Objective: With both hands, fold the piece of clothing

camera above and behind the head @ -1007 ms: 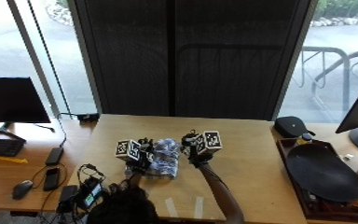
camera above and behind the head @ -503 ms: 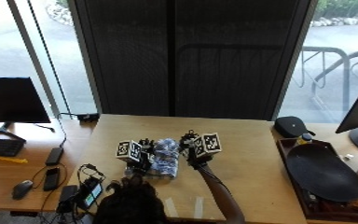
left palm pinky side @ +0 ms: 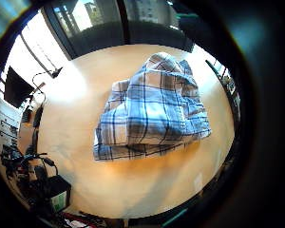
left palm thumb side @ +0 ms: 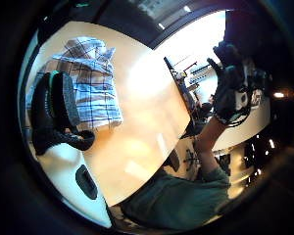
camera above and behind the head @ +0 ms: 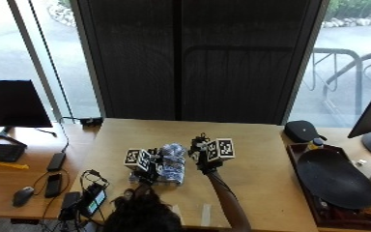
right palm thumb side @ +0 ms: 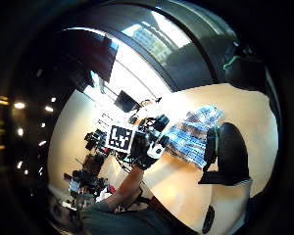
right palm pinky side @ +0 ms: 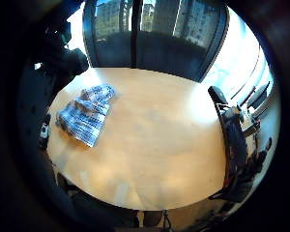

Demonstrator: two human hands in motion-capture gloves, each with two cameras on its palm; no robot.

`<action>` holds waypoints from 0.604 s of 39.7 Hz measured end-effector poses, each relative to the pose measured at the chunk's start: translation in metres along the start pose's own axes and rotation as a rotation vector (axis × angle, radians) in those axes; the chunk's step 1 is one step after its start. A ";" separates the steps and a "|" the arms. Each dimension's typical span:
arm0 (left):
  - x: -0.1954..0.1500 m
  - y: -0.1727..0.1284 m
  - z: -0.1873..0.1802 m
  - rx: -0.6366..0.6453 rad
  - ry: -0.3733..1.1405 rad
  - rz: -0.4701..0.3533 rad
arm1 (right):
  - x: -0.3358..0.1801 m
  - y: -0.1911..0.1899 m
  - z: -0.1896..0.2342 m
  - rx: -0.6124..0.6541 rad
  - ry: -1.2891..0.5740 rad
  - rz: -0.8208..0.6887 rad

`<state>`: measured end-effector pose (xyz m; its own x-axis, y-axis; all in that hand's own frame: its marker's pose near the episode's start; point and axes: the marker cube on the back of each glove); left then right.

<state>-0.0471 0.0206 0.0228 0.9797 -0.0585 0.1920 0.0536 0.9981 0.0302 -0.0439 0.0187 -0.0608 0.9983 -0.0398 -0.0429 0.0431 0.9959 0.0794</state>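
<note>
Shirt (camera above and behind the head: 172, 167) first: it's a blue-and-white plaid one, already down to a compact bundle lying on the table (camera above and behind the head: 263, 159), right in front of the person between the two gloved hands. From the left palm views it looks like a neat stack of layers with one lumpy end, so the folding looks pretty much done, maybe just a tidy-up left.

Left hand (camera above and behind the head: 146, 166) sits just beside the bundle on the person's left. Its thumb and fingers (left palm thumb side: 56, 105) curl over the shirt in the palm view, but nothing shows cloth actually pinched, so they read as loosely bent and idle rather than gripping. Right hand (camera above and behind the head: 205, 154) is up off the table with fingers spread, holding nothing. Looks like both hands are off the cloth because there's nothing left to hold down or carry over.

The table is pale wood, and the bundle sits near the person's edge, which makes sense since that's easy reach.

Further out: a phone (camera above and behind the head: 53, 183), a mouse (camera above and behind the head: 22, 195) and some cables on the left side, with a monitor (camera above and behind the head: 12, 104) beyond them. On the right, a dark round tray (camera above and behind the head: 335, 179) and a black pouch (camera above and behind the head: 302, 130). At the back, a dark slatted panel (camera above and behind the head: 198, 58) with windows either side showing pavement outside.
</note>
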 end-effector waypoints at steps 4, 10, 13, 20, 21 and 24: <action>-0.001 -0.002 0.000 0.014 0.017 -0.003 | -0.004 -0.001 0.001 -0.004 0.010 -0.025; -0.001 -0.009 -0.002 0.033 0.036 -0.019 | -0.001 -0.008 0.002 -0.013 0.036 -0.050; 0.000 -0.010 -0.001 0.028 0.036 -0.020 | 0.001 -0.008 0.002 -0.014 0.030 -0.054; 0.000 -0.011 0.004 0.017 0.019 -0.013 | 0.009 -0.002 0.004 -0.011 0.010 -0.034; 0.001 -0.010 0.003 0.015 0.019 -0.015 | 0.010 -0.001 0.004 -0.009 0.009 -0.032; 0.002 -0.008 0.002 0.014 0.021 -0.021 | 0.012 0.000 0.003 -0.007 0.004 -0.027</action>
<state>-0.0457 0.0126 0.0254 0.9823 -0.0785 0.1702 0.0714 0.9963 0.0473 -0.0317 0.0179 -0.0581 0.9966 -0.0667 -0.0485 0.0700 0.9950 0.0707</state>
